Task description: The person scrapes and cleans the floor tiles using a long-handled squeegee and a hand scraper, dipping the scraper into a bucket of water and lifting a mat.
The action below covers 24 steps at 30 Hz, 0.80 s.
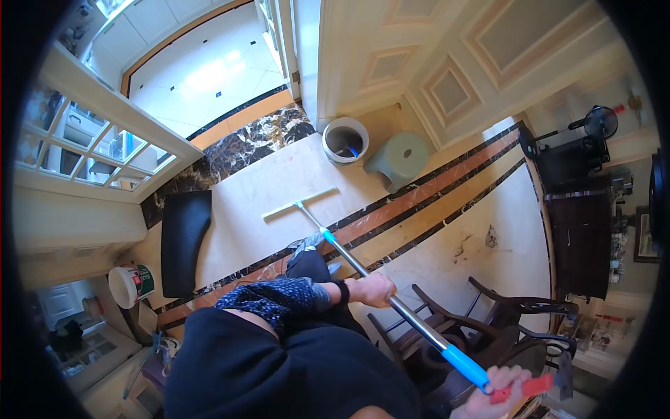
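Observation:
A floor squeegee [352, 262] with a metal pole and light-blue sleeves runs diagonally in front of me. Its pale, wide blade [276, 211] rests on the light floor. My left hand [377, 288], with a black band at its wrist, is closed around the middle of the pole. Farther up, by the lower blue sleeve, my right hand [499, 392] is closed about the pole's end. A red piece [537, 386] sticks out there; whether it belongs to the pole is unclear.
A white bucket [345, 126] and a grey-green stool [406, 155] stand by the panelled wall. Dark wooden chairs [481, 314] are at my right. A black curved panel [183, 241] lies at left, near a white tub [132, 285]. A glazed door [105, 146] stands beside the doorway.

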{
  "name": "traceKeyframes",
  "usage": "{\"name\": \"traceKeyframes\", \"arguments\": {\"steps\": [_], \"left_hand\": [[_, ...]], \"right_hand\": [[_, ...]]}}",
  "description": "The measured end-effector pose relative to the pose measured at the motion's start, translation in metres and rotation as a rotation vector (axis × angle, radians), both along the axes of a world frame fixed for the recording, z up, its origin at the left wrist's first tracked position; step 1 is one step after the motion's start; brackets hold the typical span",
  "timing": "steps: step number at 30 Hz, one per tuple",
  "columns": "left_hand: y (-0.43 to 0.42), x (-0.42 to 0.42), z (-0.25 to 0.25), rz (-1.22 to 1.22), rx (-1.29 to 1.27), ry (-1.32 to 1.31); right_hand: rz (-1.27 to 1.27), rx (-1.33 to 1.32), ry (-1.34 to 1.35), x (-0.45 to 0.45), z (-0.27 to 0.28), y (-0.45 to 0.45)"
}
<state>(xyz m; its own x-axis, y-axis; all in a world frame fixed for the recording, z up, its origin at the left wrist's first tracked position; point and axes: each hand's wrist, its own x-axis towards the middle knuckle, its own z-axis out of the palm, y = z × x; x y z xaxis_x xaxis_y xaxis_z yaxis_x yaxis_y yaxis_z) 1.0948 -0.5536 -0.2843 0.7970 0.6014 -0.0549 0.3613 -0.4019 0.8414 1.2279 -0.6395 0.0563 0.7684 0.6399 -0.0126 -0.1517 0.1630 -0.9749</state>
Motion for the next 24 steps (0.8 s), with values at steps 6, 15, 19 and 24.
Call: {"name": "traceKeyframes", "arguments": {"steps": [6,15,19,24], "left_hand": [[0.033,-0.001,0.041,0.115,0.005,0.005],[0.154,-0.276,0.143,0.768,-0.163,-0.111],[0.143,-0.361,0.147,1.007,-0.106,-0.219],[0.173,-0.437,0.133,1.227,-0.093,-0.481]], "right_hand": [[-0.081,0.246,0.327,0.049,0.005,0.007],[0.620,-0.235,0.576,0.037,-0.197,0.058],[0.631,-0.476,0.568,-0.039,-0.262,0.107],[0.652,-0.502,0.483,-0.110,-0.309,0.193]]}}
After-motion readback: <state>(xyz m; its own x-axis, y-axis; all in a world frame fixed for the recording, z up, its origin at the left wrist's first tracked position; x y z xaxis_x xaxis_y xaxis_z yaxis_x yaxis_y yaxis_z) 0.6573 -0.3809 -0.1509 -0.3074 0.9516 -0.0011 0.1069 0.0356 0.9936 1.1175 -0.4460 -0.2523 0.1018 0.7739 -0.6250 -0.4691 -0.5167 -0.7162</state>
